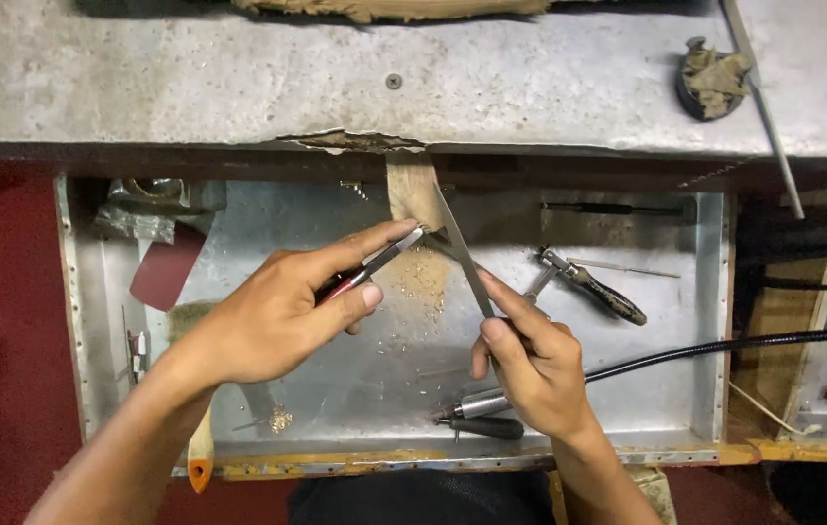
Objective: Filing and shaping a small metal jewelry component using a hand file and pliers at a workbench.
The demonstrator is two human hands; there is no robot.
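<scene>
**Two hands meet at the wooden peg, pliers from one side, file from the other**

Two tools cross just ahead of both grips. The left hand (pixel 282 316) is clenched round red-handled pliers (pixel 375 264), whose long axis runs up and to the right, away from the palm; the forefinger lies stretched along the top of them. Their tips sit at the foot of the wooden peg (pixel 412 192) that juts from the bench edge. Whether they pinch a small piece there cannot be told; it is too small to see.

The right hand (pixel 530 365) grasps a flat metal file (pixel 462 255), thumb and forefinger pressed along its lower end. The file's long axis slants up and to the left from that grip, so its far end lies against the peg, just beside the pliers' tips. Both hands stand about equally near the meeting point, the left reaching in from the left, the right from below and to the right.

Beneath that point, golden filings (pixel 421 282) lie scattered on the metal tray (pixel 724 321). Below the right hand, touching or nearly so, rests a handpiece (pixel 477 402) on a black flexible shaft (pixel 715 348) that trails off to the right. Right of the file lies a dark-handled tool (pixel 600 290).

No labelled packages show. Far to the left of the left hand a dark red sheet (pixel 167 268) leans in the tray corner, and an orange-tipped handle (pixel 201 462) pokes over the front rim.
</scene>
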